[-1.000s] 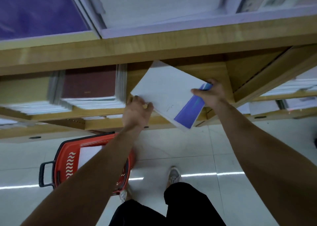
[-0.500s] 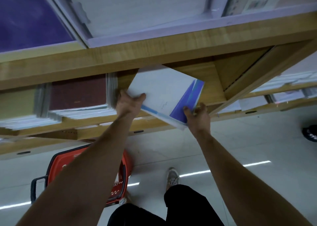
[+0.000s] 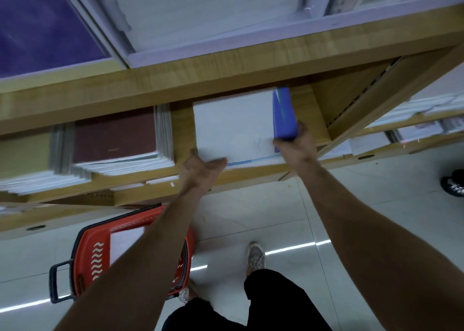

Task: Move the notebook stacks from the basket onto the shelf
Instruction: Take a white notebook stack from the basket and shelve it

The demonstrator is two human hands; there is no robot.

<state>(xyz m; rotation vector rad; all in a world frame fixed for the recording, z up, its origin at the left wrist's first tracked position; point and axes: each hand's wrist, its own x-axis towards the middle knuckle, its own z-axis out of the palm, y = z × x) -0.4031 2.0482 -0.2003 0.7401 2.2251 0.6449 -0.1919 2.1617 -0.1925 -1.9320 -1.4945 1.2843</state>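
Since a second ago the notebook stack [image 3: 233, 127] has swung from a skewed diagonal to square with the shelf [image 3: 251, 173], sliding deeper into the bay between the maroon stack [image 3: 115, 135] and the wooden divider [image 3: 324, 112]. It lies flat, blue spine on the right running front to back, straight ahead of both hands. The left hand [image 3: 200, 171] pinches the near left corner, thumb on top, other fingers hidden; the right hand [image 3: 296, 147] curls round the spine's near end. Both sit equally near, so a straight push should seat it. White notebooks remain in the red basket [image 3: 93, 255]
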